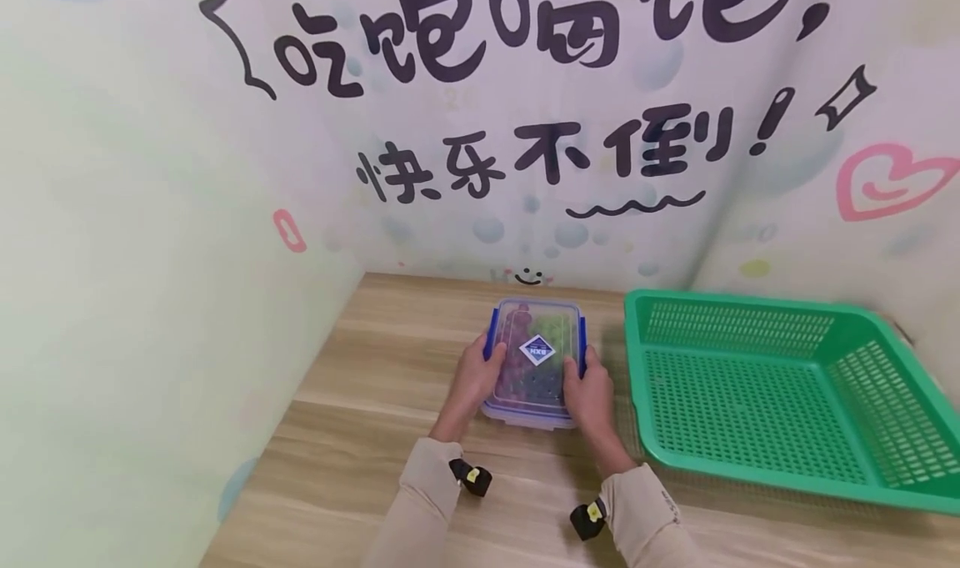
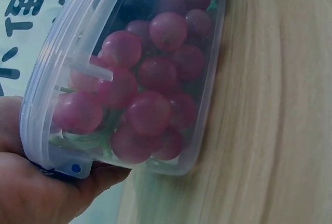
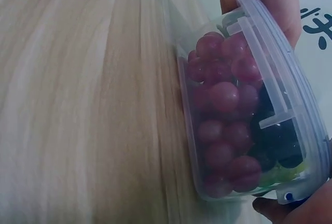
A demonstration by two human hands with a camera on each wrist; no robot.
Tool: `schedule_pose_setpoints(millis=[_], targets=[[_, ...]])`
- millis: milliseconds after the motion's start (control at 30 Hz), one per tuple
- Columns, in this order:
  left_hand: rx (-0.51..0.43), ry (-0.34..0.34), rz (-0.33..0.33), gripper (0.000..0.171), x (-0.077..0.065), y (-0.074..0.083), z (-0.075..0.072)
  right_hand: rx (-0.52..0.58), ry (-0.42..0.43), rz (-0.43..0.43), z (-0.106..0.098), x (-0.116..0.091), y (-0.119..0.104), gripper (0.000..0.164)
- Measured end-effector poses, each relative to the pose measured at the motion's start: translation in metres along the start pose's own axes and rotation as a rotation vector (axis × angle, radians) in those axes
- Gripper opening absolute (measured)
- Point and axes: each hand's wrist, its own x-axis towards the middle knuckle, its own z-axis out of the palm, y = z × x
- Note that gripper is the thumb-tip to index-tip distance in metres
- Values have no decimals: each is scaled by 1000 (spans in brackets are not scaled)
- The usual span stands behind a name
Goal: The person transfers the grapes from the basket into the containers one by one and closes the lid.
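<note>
A clear food container (image 1: pixel 517 397) with a transparent lid and blue side clips is at the middle of the wooden table. Through its walls show red grapes (image 2: pixel 150 112), with green and dark ones under the lid in the head view. A blue and white diamond label (image 1: pixel 537 350) marks the lid. My left hand (image 1: pixel 477 374) grips the left side, thumb at the lid's edge. From the opposite side my right hand (image 1: pixel 591 391) holds it the same way. Each hand's fingers are partly hidden by the container. Whether its base touches the table, I cannot tell.
A green plastic basket (image 1: pixel 757 476) with a perforated base stands on the table to the right, close to my right hand. The wooden table (image 1: pixel 352 434) meets a printed wall (image 1: pixel 450 243) at the back and a pale wall (image 1: pixel 150 301) on the left.
</note>
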Motion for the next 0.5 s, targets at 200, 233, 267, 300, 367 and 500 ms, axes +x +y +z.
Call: schedule_pose_setpoints(millis=[200, 233, 267, 300, 367, 500], targets=[[45, -6, 57, 47, 9, 0, -5, -49, -38, -21, -2, 8, -1, 34], [52, -6, 67, 47, 9, 0, -7, -44, -59, -11, -3, 9, -1, 36], [61, -7, 74, 48, 9, 1, -9, -41, -80, -4, -4, 9, -2, 39], [67, -8, 81, 48, 9, 2, -11, -43, -91, -3, -6, 9, -3, 41], [91, 0, 105, 49, 9, 4, -16, -53, -115, -11, -9, 9, -6, 47], [183, 20, 140, 49, 10, 8, -26, -122, -149, -106, -16, 5, -19, 60]])
